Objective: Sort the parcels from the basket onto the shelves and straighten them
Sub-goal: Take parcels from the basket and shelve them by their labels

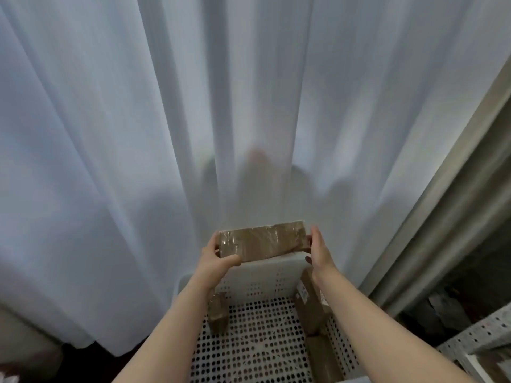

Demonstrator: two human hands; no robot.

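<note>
A flat brown parcel [262, 240] wrapped in clear tape is held above the far rim of a white perforated basket [257, 275]. My left hand [218, 258] grips its left end with the thumb on top. My right hand [318, 247] holds its right end between thumb and fingers. Inside the basket a small brown parcel [217, 313] stands at the left wall. A larger labelled parcel [311, 302] leans on the right wall, and another brown parcel [322, 355] lies below it.
White curtains [193, 120] hang close behind the basket and fill most of the view. A grey metal shelf frame [448, 211] rises at the right, with a perforated shelf edge [481, 333] at the lower right and dark clutter behind it.
</note>
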